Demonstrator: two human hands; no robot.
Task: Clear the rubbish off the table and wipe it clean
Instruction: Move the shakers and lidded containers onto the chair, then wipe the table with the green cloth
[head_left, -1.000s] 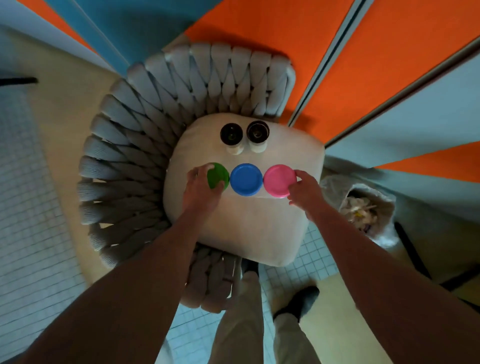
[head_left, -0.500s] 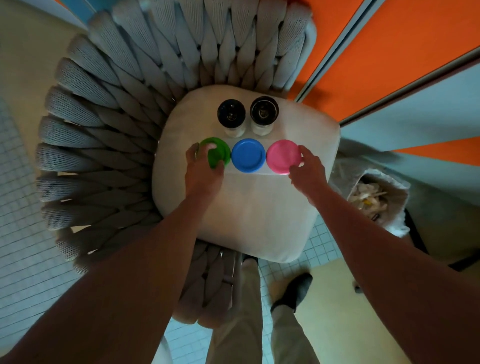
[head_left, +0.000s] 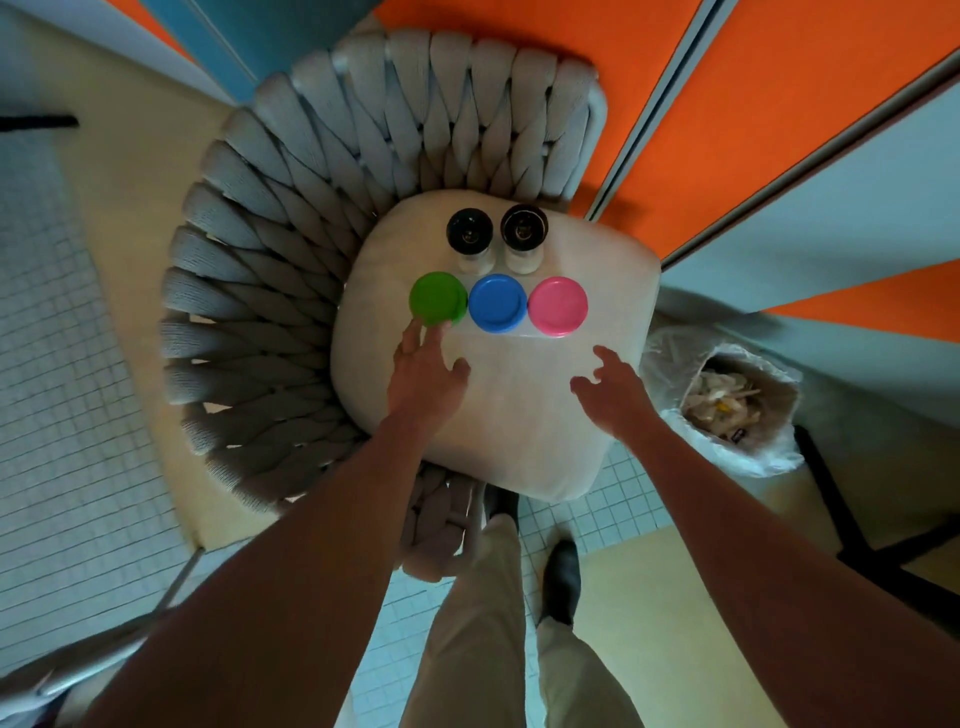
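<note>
Three small plates lie in a row on the white seat cushion (head_left: 519, 426): a green plate (head_left: 438, 299), a blue plate (head_left: 497, 303) and a pink plate (head_left: 558, 306). Behind them stand two clear jars with dark tops, a left jar (head_left: 469, 235) and a right jar (head_left: 524, 228). My left hand (head_left: 426, 371) hovers just below the green plate, fingers apart, fingertips at its near rim. My right hand (head_left: 613, 387) is open over the cushion, below and right of the pink plate, holding nothing.
The cushion sits in a grey woven rope chair (head_left: 270, 291) against orange and pale blue wall panels. A bin lined with a clear bag (head_left: 727, 405), holding crumpled paper rubbish, stands on the floor right of the chair. My legs and a dark shoe (head_left: 561, 577) are below.
Both hands have let go of the outer plates and drawn back toward me. The green and pink plates now rest fully uncovered on the cushion.
</note>
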